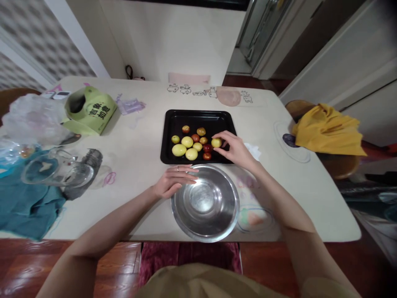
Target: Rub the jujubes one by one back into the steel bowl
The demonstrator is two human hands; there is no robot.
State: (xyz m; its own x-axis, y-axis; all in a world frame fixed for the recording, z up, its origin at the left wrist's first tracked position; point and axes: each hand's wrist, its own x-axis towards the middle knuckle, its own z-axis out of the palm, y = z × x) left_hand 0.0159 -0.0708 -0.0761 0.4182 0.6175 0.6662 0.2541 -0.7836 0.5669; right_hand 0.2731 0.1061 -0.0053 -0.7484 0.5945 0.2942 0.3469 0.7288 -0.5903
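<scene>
A black baking tray [198, 118] lies on the table with several jujubes in it, some yellow-green, like one jujube [179, 150], others reddish brown, like another jujube [186, 129]. My right hand [235, 150] reaches over the tray's right side, thumb and fingertips around a yellow jujube [216, 142]. Just in front of the tray stands a shiny metal bowl [203, 219], with no fruit visible inside. My left hand [173, 181], a ring on one finger, rests at the bowl's upper left rim with its fingers stretched out, holding nothing.
At the left are a green paper tissue box [93, 111], a clear plastic bag [34, 120], a glass pitcher [58, 169] on its side and a teal cloth [27, 211]. A yellow cloth [328, 130] drapes over a chair at the right. Drawings mark the white tabletop [139, 140].
</scene>
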